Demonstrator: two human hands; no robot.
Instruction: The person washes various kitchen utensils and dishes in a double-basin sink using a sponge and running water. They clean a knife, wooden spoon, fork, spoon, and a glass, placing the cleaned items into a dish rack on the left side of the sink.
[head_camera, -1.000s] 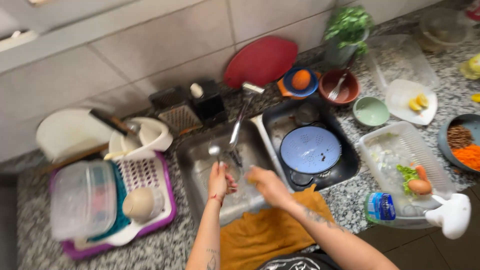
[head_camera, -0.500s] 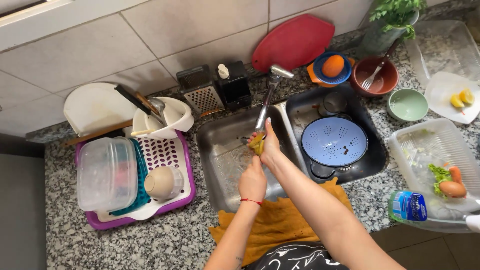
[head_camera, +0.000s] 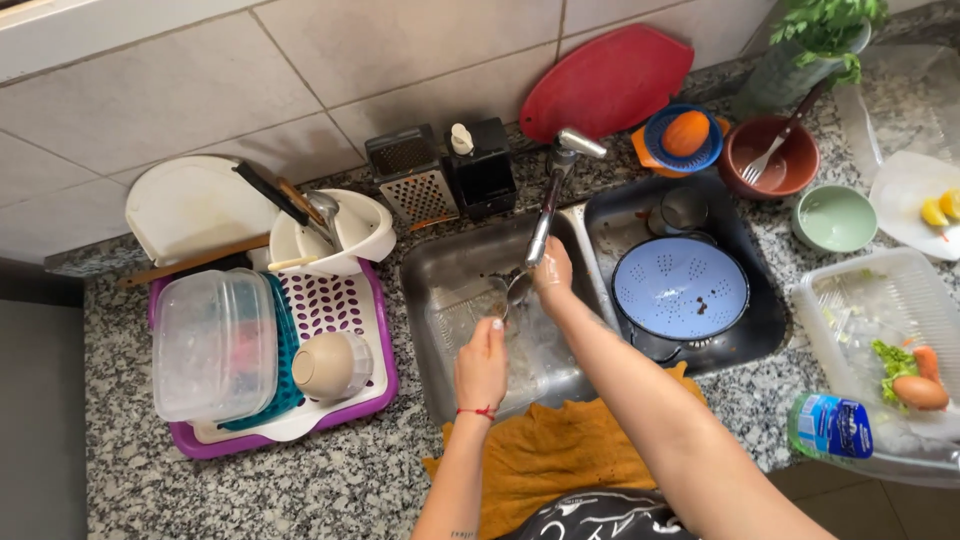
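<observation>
Over the sink (head_camera: 450, 300), under the tap (head_camera: 548, 205), the left hand (head_camera: 482, 365) is closed on a small clear glass (head_camera: 490, 297); the right hand (head_camera: 552, 272) pinches what looks like a spoon (head_camera: 518, 288) at the glass's rim; wet glass could slip and crack on the steel; splash may reach the cloth (head_camera: 560, 455) in front of the sink

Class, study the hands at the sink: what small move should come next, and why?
Probably turn the spoon under the tap to rinse its other side. The left hand holds something glassy I cannot identify, the right hand is at the spoon just below the spout, over the sink.
</observation>
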